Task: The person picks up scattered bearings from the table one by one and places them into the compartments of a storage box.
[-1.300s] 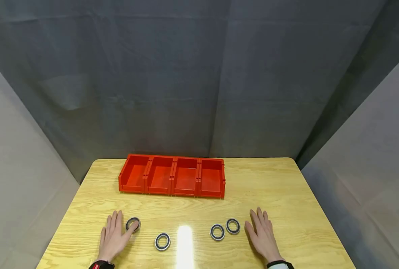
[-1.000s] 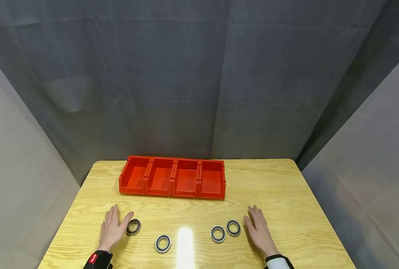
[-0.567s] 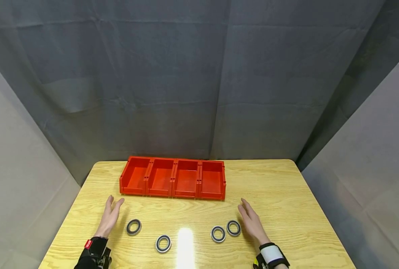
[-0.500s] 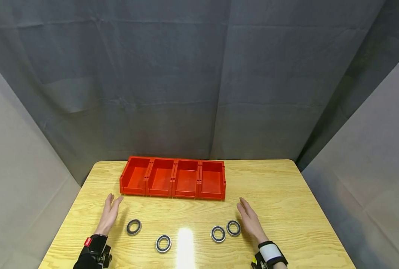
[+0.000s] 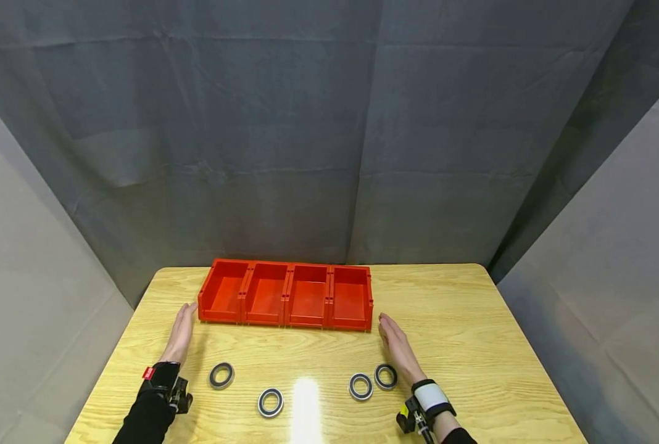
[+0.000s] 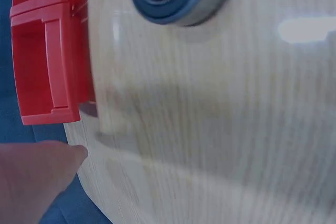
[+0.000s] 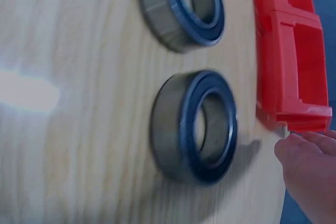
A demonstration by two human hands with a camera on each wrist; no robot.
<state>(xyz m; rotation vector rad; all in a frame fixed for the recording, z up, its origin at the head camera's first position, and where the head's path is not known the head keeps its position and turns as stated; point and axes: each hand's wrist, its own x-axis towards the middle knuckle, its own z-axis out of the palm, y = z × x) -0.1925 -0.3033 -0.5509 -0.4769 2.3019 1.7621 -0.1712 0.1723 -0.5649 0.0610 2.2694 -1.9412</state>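
A row of joined red bins stands toward the back of the table. My left hand is beside the row's left end, fingers extended and holding nothing; whether it touches the bin I cannot tell. Off the right end, my right hand reaches forward with straight fingers, also holding nothing. Several ball bearings lie flat on the table: one bearing right of my left forearm, another bearing nearer the front. A close pair, a bearing and a second bearing, lies left of my right wrist.
The wooden table has rounded back corners. A dark grey curtain hangs behind it, with pale panels on both sides. A bright reflection shows near the table's front middle.
Both hands have moved forward from beside the bearings to the two ends of the red bins. The left thumb has come away from the left bearing. The bearings and bins stay in place.
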